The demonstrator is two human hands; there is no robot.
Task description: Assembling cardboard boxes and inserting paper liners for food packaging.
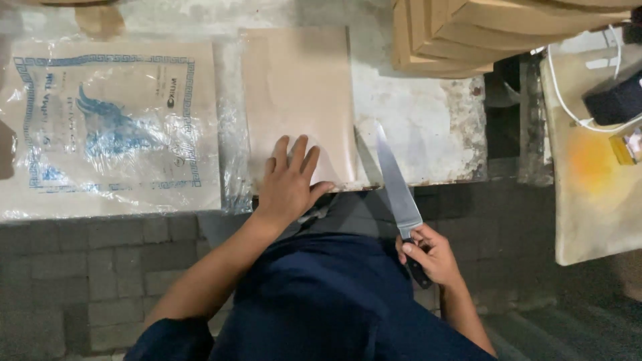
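Grey, worn and chipped, the worktop (428,127) carries a stack of plain brown paper sheets (299,100) near its front edge. Below that edge is a wall of dark bricks.

The left hand (289,184) lies flat and open on the front part of the brown paper, fingers spread, pressing it down. It grips nothing.

The right hand (431,254) is closed around the black handle of a big knife (398,184). The hand sits lower than the front edge, close to the person's body. The long blade points up and a little to the left, away from the person, and its tip is just beside the right edge of the paper. So the paper lies to the left of the blade, and the left hand is the one already on it.

At the left end lies a clear plastic bag with blue print (110,127). At the back right corner is a pile of tan cardboard (468,33).
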